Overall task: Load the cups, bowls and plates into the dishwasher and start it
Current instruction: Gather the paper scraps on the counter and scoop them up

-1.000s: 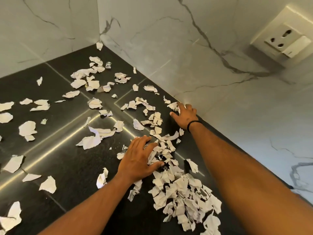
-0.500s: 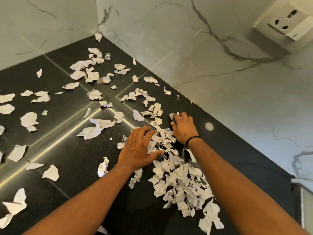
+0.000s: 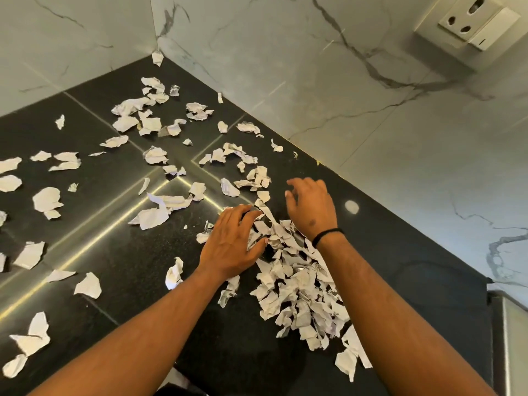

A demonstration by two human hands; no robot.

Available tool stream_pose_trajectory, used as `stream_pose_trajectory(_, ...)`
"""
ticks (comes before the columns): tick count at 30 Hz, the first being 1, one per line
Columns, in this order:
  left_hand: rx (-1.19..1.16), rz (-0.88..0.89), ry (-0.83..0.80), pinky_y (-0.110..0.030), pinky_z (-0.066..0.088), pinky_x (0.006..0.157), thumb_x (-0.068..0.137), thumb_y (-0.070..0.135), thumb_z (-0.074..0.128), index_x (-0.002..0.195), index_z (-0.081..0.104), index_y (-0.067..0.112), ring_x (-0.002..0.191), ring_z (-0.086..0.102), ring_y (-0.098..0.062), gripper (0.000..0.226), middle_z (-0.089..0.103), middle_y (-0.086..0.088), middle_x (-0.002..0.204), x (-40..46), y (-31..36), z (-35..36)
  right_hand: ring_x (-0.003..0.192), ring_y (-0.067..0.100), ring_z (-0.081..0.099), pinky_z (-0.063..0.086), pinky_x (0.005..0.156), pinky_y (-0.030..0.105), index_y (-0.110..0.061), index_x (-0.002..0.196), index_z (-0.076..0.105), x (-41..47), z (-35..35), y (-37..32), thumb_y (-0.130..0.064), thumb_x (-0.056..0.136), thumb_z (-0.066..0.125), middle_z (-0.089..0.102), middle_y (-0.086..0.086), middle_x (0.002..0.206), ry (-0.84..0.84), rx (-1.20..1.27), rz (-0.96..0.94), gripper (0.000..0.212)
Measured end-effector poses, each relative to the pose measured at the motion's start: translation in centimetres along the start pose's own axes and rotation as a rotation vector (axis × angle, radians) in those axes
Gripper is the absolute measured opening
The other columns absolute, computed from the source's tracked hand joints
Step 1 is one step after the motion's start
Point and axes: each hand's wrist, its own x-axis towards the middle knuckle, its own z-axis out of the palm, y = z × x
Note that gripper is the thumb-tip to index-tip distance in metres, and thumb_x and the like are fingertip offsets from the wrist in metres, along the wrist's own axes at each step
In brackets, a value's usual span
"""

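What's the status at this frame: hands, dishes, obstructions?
Left hand flat on paper pile. Right hand open above it. No dishes or dishwasher visible. Scraps litter countertop.

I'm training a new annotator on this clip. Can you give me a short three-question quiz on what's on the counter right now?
1. True or false: cups and plates stand on the counter.
2. Which hand wears a black wristband? A) left B) right
3. Fill in: the left hand lies flat beside a pile of torn ____.

Key: 1 false, only paper scraps show. 2 B, the right hand. 3 paper.
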Motion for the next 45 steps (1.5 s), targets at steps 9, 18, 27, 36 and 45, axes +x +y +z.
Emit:
stream_pose_trajectory(9, -0.053, -0.034, -0.029, -0.038, 0.026, 0.122, 0.095, 0.058, 0.046, 0.147, 0.041, 0.022, 0.139, 0.037, -0.017, 0.063, 0.041, -0.001, 0.148, 0.0, -0.3, 0.3, 0.145, 0.041, 0.024, 0.030, 0.116, 0.053, -0.022, 0.156, 0.027, 12.7, 3.4, 1.2, -0.053, 0.098, 0.052, 0.026, 0.018, 0.156, -0.240, 0.175, 0.244, 0.070)
stream_pose_trajectory(18, -0.112, -0.037, 0.007, -0.043, 0.034, 0.117, 0.100, 0.049, 0.045, 0.143, 0.044, 0.019, 0.140, 0.038, -0.020, 0.052, 0.042, -0.005, 0.147, -0.2, -0.2, 0.3, 0.130, 0.041, 0.033, 0.036, 0.107, 0.049, -0.009, 0.143, 0.043, 15.0, 7.3, -3.6, -0.042, 0.106, 0.034, 0.030, 0.020, 0.149, -0.272, -0.176, -0.068, 0.051)
stream_pose_trajectory(27, -0.188, -0.091, 0.049, -0.047, 0.031, 0.119, 0.097, 0.039, 0.051, 0.140, 0.044, 0.016, 0.148, 0.027, -0.025, 0.049, 0.028, -0.009, 0.157, -0.3, 0.3, -0.4, 0.111, 0.030, 0.040, 0.041, 0.092, 0.036, -0.013, 0.126, 0.051, 3.4, 6.9, -3.3, -0.024, 0.100, 0.050, 0.040, 0.008, 0.128, -0.233, -0.119, -0.320, 0.028)
stream_pose_trajectory(36, -0.187, -0.097, 0.040, -0.050, 0.034, 0.116, 0.096, 0.037, 0.046, 0.146, 0.038, 0.017, 0.147, 0.028, -0.024, 0.055, 0.027, -0.008, 0.158, -0.6, 0.4, -0.4, 0.139, 0.040, 0.035, 0.035, 0.114, 0.052, -0.023, 0.150, 0.036, 7.4, 2.9, -2.4, -0.030, 0.103, 0.049, 0.038, 0.017, 0.151, -0.190, 0.290, 0.110, 0.049)
stream_pose_trajectory(45, -0.343, -0.092, 0.181, -0.048, 0.033, 0.115, 0.097, 0.032, 0.048, 0.136, 0.051, 0.016, 0.142, 0.037, -0.017, 0.043, 0.038, -0.004, 0.153, -0.7, 0.0, -0.8, 0.147, 0.050, -0.020, 0.010, 0.115, 0.072, -0.033, 0.155, -0.022, 13.1, 4.1, -3.6, -0.091, 0.073, 0.045, -0.030, 0.020, 0.160, -0.697, -0.030, 0.478, 0.121)
